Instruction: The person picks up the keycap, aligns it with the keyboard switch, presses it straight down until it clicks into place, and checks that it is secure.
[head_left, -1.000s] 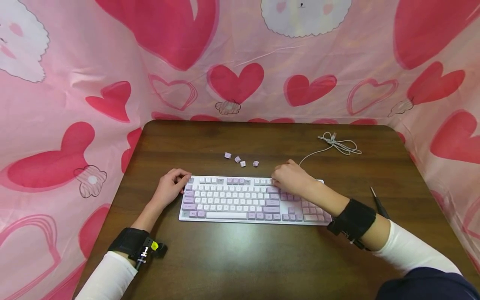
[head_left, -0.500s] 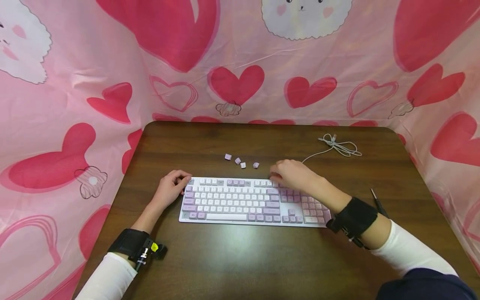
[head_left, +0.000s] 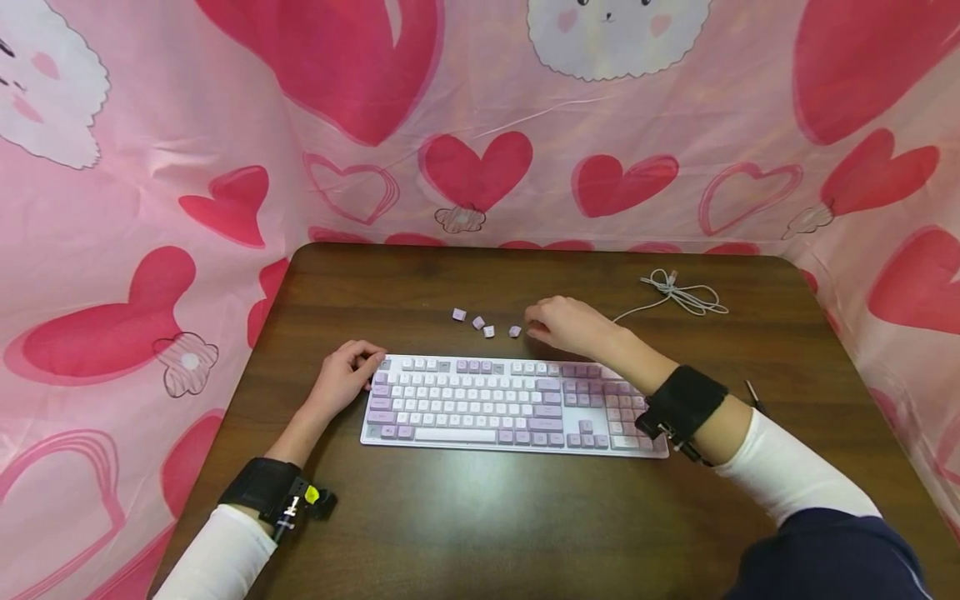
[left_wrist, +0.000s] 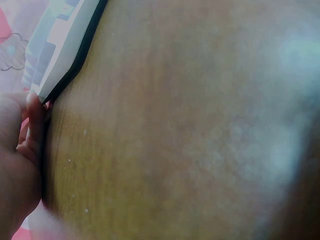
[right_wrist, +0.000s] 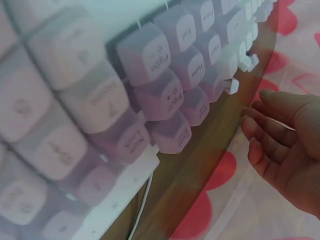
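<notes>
A white and lilac keyboard [head_left: 465, 404] lies flat on the wooden table. At its upper left corner, my left hand [head_left: 343, 373] grips the edge with the thumb against the corner; the left wrist view shows the thumb [left_wrist: 34, 100] right at the keyboard's end. Beyond the back edge, my right hand [head_left: 566, 323] hovers with loosely bent fingers and nothing in them. Its fingertips are just right of a loose lilac keycap [head_left: 515, 332]. More loose keycaps [head_left: 478, 322] lie further left. Grey spots [head_left: 445, 367] show among the keyboard's top-row caps.
A thin white cable [head_left: 678, 293] is bundled at the back right and runs toward the keyboard. A slim tool with a pointed metal tip [head_left: 752, 392] lies to the right, mostly hidden by my right arm. Pink heart-print cloth [head_left: 360, 192] surrounds the table [head_left: 465, 517].
My right hand has moved from the keyboard's upper right area back and left, off the keys to beside the rightmost loose keycap. The left hand keeps its place at the corner.
</notes>
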